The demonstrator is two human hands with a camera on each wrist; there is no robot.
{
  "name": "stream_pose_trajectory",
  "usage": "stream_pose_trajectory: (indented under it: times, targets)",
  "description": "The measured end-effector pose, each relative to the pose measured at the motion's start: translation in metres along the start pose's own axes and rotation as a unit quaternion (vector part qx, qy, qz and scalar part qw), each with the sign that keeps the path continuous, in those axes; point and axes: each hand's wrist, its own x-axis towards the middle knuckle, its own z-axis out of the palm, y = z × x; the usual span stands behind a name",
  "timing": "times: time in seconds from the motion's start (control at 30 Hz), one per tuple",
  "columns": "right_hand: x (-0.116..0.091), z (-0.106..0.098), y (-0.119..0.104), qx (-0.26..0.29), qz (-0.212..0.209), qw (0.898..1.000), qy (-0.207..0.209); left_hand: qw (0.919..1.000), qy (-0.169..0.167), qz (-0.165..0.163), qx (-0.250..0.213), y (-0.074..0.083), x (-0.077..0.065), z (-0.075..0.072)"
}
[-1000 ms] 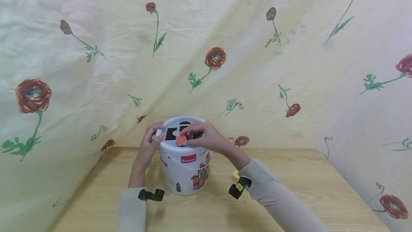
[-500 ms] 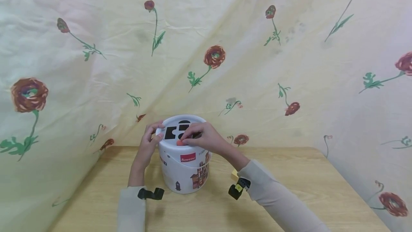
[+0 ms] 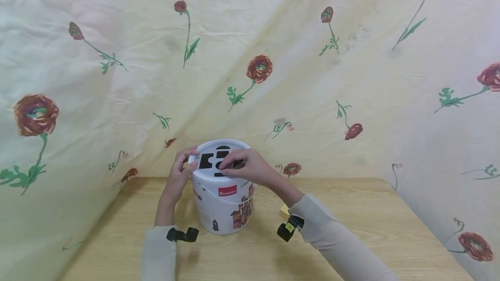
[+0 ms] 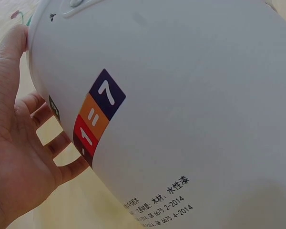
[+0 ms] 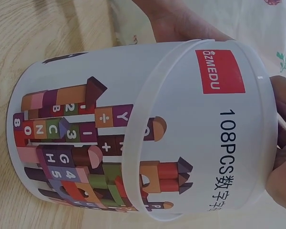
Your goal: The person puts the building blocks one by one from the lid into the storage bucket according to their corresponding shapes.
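Note:
A white toy-block bucket (image 3: 208,211) stands upright on the table, its lid (image 3: 203,146) cut with several dark shaped holes. Printed blocks and a red label show on its side in the right wrist view. My left hand (image 3: 181,174) grips the bucket's left rim; in the left wrist view its thumb (image 4: 14,43) lies at the rim and the fingers reach round the far side. Over the lid's front part is my right hand (image 3: 250,166), thumb and forefinger bent near the front slot (image 3: 220,174), with no block visible between them. Its fingertips are partly hidden in the right wrist view.
A yellow block (image 3: 284,210) lies on the wooden table (image 3: 351,224), partly hidden behind the right wrist's camera and sleeve. The bucket's white handle (image 5: 138,129) hangs down across its front. A flowered cloth (image 3: 218,99) hangs behind the table.
The orange-red block that my right fingers pinched over the lid has sunk into the front slot and out of sight. The left hand has stayed on the rim.

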Motion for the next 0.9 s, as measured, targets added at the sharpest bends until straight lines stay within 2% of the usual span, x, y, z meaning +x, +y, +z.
stream_pose_trajectory:
  times: [0.23,0.5,0.67,0.9]
  targets:
    - [-0.001,0.002,0.001,0.001,0.018,1.000,0.014,1.0000,0.003,-0.002,0.001,0.000,0.000,0.000]
    - [-0.005,0.004,-0.001,-0.032,0.029,0.998,0.049,1.0000,0.001,0.007,-0.004,-0.001,-0.001,-0.001]
    - [-0.012,-0.001,0.002,-0.031,0.037,0.996,0.070,0.9999,0.002,0.008,-0.010,-0.001,-0.001,-0.001]
    - [-0.026,-0.014,0.007,-0.030,0.000,0.994,0.107,0.9998,0.004,0.019,0.010,0.003,-0.001,-0.004]
